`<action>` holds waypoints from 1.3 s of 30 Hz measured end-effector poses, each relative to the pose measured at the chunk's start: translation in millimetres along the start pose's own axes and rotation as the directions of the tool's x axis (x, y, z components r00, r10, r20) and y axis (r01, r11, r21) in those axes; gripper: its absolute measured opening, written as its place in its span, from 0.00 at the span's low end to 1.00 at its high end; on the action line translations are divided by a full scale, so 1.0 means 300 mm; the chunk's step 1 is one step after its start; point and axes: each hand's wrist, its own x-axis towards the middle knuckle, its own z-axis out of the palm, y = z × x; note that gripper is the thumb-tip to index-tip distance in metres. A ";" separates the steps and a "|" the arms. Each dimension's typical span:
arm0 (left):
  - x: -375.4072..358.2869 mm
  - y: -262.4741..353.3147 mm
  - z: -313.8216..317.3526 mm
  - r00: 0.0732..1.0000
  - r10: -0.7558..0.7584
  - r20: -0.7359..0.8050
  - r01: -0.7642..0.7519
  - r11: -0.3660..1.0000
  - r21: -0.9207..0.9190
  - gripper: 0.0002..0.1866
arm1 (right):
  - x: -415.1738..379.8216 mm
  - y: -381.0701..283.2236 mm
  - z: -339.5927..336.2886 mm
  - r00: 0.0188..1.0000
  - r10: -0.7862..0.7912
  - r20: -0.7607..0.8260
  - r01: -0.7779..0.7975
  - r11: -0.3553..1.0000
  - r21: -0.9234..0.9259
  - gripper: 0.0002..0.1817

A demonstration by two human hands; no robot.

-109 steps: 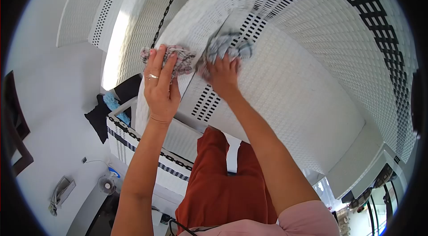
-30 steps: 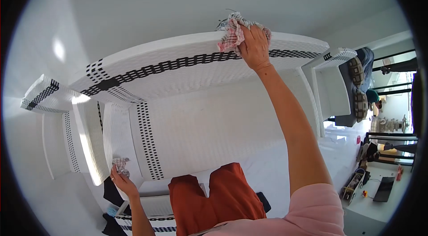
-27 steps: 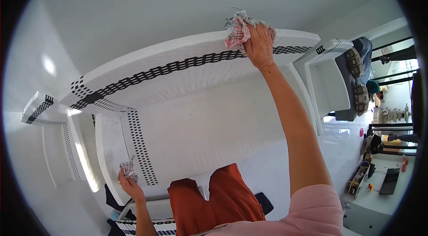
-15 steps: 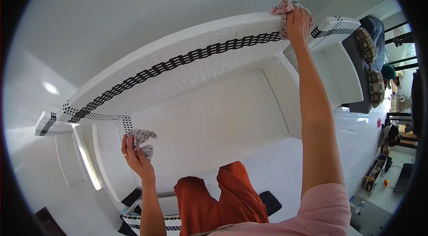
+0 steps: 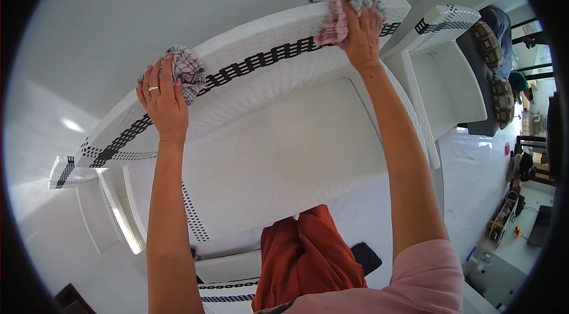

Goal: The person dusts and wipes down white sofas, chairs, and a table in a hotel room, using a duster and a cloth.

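Both arms (image 5: 409, 154) stretch forward, the left hand (image 5: 165, 97) at ten o'clock and the right hand (image 5: 363, 35) at one, fingers (image 5: 168, 68) pointing roughly toward twelve.

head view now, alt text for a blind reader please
A person's left hand holds a crumpled pale dark-checked cloth and the right hand a crumpled pink-grey cloth, both near the top of a curved white woven backrest with a black stripe. Below are a white seat and rust-red trousers.

I see soft light, a glaring spot (image 5: 72, 125) on the left wall (image 5: 101, 59), fisheye-bent black edges, my right cloth (image 5: 335, 24) slightly blurred.
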 end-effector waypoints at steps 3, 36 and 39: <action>-0.009 -0.007 0.028 0.999 0.020 -0.050 -0.019 0.999 0.027 0.23 | -0.063 0.180 -0.046 0.991 0.133 0.001 -0.131 0.978 -0.164 0.37; -0.025 0.074 0.052 0.976 -0.210 -0.047 0.215 0.939 0.269 0.22 | -0.734 0.579 -0.407 0.336 -0.240 0.911 0.337 0.934 0.122 0.18; -0.011 0.105 0.030 0.974 -0.228 -0.007 0.218 0.925 0.312 0.22 | -0.744 0.578 -0.151 0.326 -0.370 0.870 0.628 0.772 0.093 0.22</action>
